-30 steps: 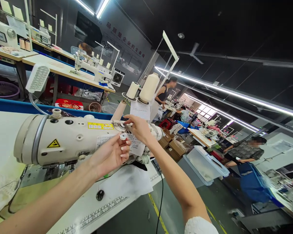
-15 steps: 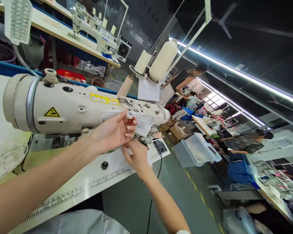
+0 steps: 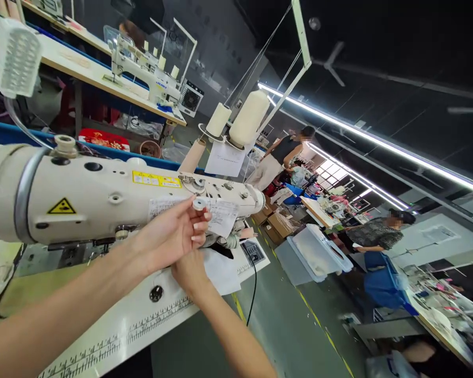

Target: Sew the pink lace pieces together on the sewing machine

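My left hand (image 3: 177, 233) is raised in front of the sewing machine (image 3: 98, 194), palm partly toward me with the fingers curled. Between its thumb and index finger it pinches a small white bobbin (image 3: 199, 203). My right hand (image 3: 189, 270) is just below and behind the left one, close to it or touching. Its fingers are hidden by the left hand, so what they hold cannot be seen. Handwritten paper notes (image 3: 223, 216) are stuck on the machine's side behind the bobbin. Below the hands lies a white sheet (image 3: 224, 273) on the machine table.
The machine table (image 3: 122, 331) has a printed ruler along its front edge. Thread cones (image 3: 250, 118) stand on a rack behind. A black cable (image 3: 254, 296) hangs off the table's right end. Plastic bins (image 3: 307, 252) and two standing people (image 3: 287, 152) are farther right.
My right hand has shifted left, tucking its fingers behind my left hand. The bobbin stays pinched in the left hand. The whole view has shifted slightly.
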`<state>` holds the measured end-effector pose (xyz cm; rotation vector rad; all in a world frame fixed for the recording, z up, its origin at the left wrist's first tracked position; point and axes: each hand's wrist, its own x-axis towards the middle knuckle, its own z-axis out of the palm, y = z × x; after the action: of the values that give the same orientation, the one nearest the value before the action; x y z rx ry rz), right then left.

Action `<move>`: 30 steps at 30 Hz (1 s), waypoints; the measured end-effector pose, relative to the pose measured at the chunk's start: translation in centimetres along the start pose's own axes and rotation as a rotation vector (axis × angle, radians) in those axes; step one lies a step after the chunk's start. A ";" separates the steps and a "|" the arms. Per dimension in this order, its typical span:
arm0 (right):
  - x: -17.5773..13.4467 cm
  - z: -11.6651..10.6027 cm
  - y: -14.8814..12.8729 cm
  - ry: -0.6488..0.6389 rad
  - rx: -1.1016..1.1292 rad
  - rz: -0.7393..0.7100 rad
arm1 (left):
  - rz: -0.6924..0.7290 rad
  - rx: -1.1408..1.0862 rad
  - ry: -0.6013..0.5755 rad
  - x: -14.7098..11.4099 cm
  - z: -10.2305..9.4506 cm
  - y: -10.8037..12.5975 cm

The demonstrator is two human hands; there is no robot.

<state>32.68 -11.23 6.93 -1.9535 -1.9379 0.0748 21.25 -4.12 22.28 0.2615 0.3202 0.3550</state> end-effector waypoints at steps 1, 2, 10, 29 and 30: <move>-1.4 -0.7 0.2 0.037 0.001 0.029 | -0.009 0.001 -0.002 -0.1 0.0 0.0; -2.8 -1.6 0.5 0.073 0.008 0.037 | -0.014 0.004 -0.005 -0.2 0.0 0.0; -3.7 -14.3 2.3 0.585 -0.167 -0.085 | -0.014 -0.011 -0.025 -0.5 0.0 -0.1; 5.8 -16.7 2.7 0.532 -0.978 -0.494 | -0.010 -0.076 -0.039 0.1 -0.3 -0.9; 5.8 -16.7 2.7 0.528 -0.980 -0.495 | -0.010 -0.076 -0.040 0.1 -0.2 -0.9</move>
<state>40.57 -9.40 22.91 -1.5739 -2.1553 -1.5978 21.53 -4.80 21.78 0.1920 0.2682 0.3506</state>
